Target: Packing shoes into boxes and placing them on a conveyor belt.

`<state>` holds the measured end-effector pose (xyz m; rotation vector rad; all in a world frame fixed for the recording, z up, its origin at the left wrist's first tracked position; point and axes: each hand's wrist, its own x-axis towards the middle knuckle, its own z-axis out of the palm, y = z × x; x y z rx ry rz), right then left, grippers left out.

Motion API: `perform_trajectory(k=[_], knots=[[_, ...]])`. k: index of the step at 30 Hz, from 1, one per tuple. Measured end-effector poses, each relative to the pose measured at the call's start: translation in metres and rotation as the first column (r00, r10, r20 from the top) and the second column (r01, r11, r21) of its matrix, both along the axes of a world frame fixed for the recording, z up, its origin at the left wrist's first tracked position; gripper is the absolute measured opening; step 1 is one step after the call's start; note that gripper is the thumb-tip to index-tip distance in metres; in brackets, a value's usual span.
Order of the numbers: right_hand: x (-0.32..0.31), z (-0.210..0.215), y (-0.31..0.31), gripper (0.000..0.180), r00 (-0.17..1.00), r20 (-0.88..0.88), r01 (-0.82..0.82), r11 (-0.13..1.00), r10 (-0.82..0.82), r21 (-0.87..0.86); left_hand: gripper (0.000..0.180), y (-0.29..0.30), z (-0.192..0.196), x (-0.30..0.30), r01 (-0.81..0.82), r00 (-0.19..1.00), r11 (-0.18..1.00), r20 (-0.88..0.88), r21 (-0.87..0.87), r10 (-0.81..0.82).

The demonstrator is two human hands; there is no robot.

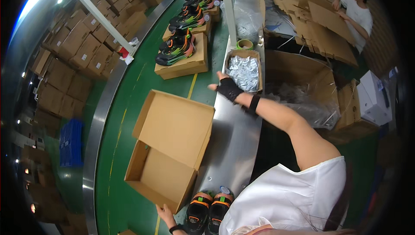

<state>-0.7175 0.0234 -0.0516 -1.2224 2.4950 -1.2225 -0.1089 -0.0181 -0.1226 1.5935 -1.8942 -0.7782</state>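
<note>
An open brown shoebox (166,181) sits at a slant on the green conveyor belt, its lid (175,127) folded back on the far side. At its near edge my left hand (167,220) grips the cardboard wall; part of the hand is below the picture's edge. My right hand (228,88), in a black fingerless glove, reaches over the metal ledge with its fingers apart and nothing visible in them. Right beside it stands a small carton (230,54) full of silver packets (244,72). A pair of black shoes (209,213) with orange and green trim rests near my body.
Farther up the belt, shoes (176,49) stand on closed shoeboxes (188,64) in a row. A green tape roll (245,44) lies behind the packet carton. A large carton (302,62) with clear plastic is at right. A white post (228,10) rises beside the belt. A person (356,16) handles cardboard.
</note>
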Motion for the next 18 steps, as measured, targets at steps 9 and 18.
perform_trajectory(k=[9,18], knots=[[-0.081,-0.091,0.032,0.018,0.941,-0.147,-0.178,0.813,0.305,0.554,0.045,0.09,0.09,0.036,-0.542,0.664,0.761,-0.372,0.357,0.648],[0.027,0.047,0.015,0.012,0.929,-0.3,-0.28,0.942,0.216,-0.187,0.027,0.223,0.038,0.181,-0.883,0.169,0.367,-0.533,0.291,0.829]])
